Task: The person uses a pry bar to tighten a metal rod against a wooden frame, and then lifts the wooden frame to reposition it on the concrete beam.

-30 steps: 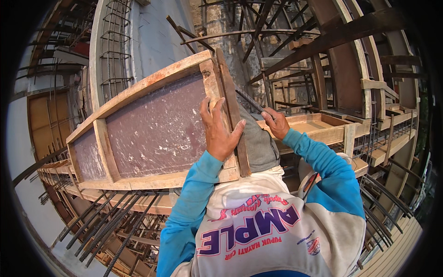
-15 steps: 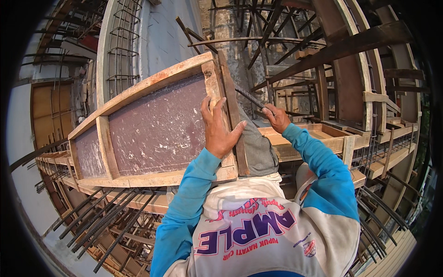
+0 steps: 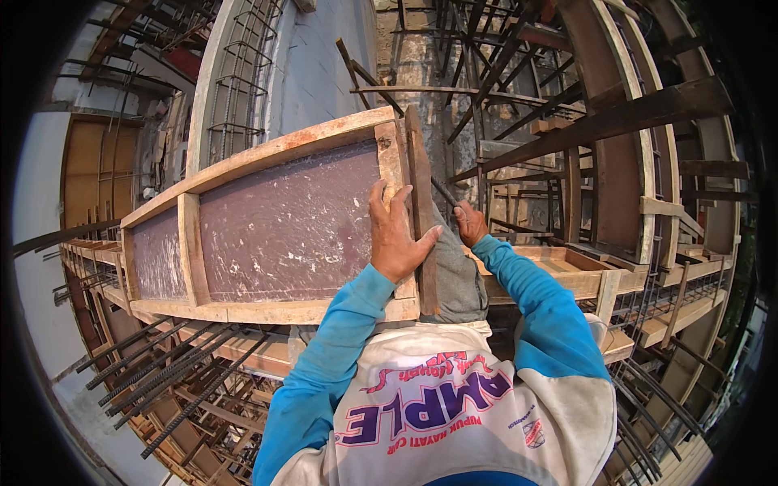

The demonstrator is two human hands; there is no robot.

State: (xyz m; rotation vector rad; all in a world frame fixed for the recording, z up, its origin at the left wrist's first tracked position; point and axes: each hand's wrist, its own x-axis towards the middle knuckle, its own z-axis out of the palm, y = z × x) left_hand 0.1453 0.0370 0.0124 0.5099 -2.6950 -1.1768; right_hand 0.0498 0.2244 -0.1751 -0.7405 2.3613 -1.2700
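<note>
A wooden formwork panel (image 3: 284,223), a brown sheet framed with pale battens, leans across in front of me on the left. A narrow dark plank (image 3: 421,202) stands along its right end. My left hand (image 3: 399,239) grips that end, fingers over the end batten and thumb reaching across the plank's edge. Just right of the plank, my right hand (image 3: 471,223) is closed round a dark rod-like tool (image 3: 444,193). The tool's far end passes out of sight behind the plank, so its kind cannot be told. My grey-trousered leg (image 3: 458,279) is beside the plank.
Several ribbed steel bars (image 3: 174,373) stick out below the panel at lower left. A rebar cage (image 3: 243,85) runs beside a grey wall. Dark timber props (image 3: 600,125) cross at upper right, above a deep drop. A shallow wooden trough (image 3: 559,266) lies right of my leg.
The whole view has shifted slightly. My right hand has come closer to the plank, and less of the rod-like tool shows. My left hand keeps its place on the panel.
</note>
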